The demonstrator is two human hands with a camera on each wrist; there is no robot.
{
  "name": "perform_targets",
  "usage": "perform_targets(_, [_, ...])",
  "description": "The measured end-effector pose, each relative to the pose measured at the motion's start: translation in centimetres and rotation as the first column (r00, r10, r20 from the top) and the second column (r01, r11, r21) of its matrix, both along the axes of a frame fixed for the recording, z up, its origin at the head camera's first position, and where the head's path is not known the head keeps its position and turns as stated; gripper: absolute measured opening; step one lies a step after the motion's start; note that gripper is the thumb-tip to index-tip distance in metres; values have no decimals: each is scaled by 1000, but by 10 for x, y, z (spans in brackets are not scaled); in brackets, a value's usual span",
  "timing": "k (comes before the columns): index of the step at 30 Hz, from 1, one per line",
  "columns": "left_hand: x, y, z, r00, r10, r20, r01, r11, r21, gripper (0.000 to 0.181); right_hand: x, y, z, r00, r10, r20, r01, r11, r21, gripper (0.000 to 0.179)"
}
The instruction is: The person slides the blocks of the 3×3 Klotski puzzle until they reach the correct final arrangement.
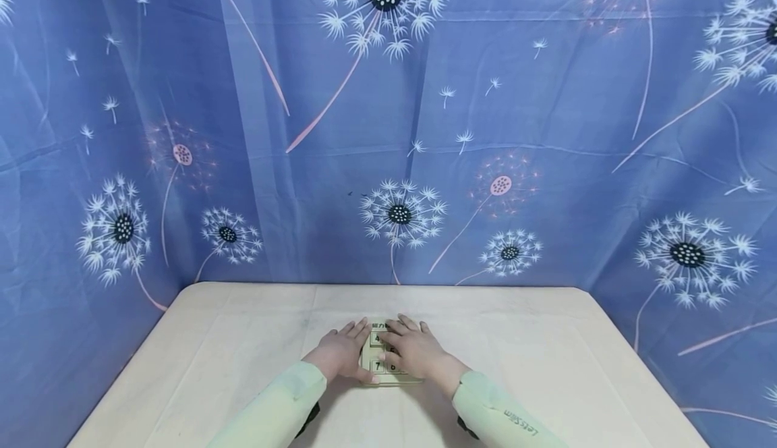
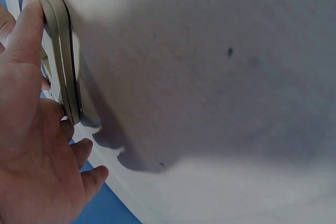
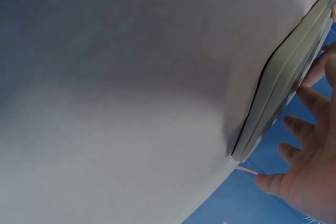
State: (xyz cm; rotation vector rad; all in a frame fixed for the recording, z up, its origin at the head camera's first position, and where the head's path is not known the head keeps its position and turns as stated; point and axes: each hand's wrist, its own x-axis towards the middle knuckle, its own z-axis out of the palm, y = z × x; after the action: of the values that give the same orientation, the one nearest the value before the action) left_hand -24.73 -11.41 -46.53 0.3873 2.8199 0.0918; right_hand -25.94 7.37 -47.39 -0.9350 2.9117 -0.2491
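Observation:
A pale number slide puzzle [image 1: 378, 367] with square numbered tiles lies flat on the table. My left hand [image 1: 342, 353] holds its left side, thumb at the near left corner and fingers reaching to the far edge. In the left wrist view, that thumb lies along the rim of the puzzle [image 2: 62, 45]. Spread over the right part of the tiles is my right hand [image 1: 419, 351], its fingers resting on the face and hiding several numbers. From the right wrist, the side of the puzzle [image 3: 286, 74] shows with loosely extended fingers [image 3: 299, 129] beside it.
The cream table [image 1: 243, 340] has rounded far corners. Blue curtain [image 1: 340, 232] with dandelion prints closes off the back and both sides. Light green sleeves [image 1: 285, 394] cover both forearms.

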Motion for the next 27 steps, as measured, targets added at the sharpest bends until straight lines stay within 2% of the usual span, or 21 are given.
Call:
perform_targets(19, [1, 1, 2, 1000, 7, 10, -7, 1000, -1, 106, -2, 5, -4, 1000, 15, -12, -15, 1000, -9, 52])
perform_targets(27, [1, 1, 3, 1000, 9, 11, -9, 1000, 4, 106, 0, 4, -5, 1000, 7, 12, -7, 1000, 0, 52])
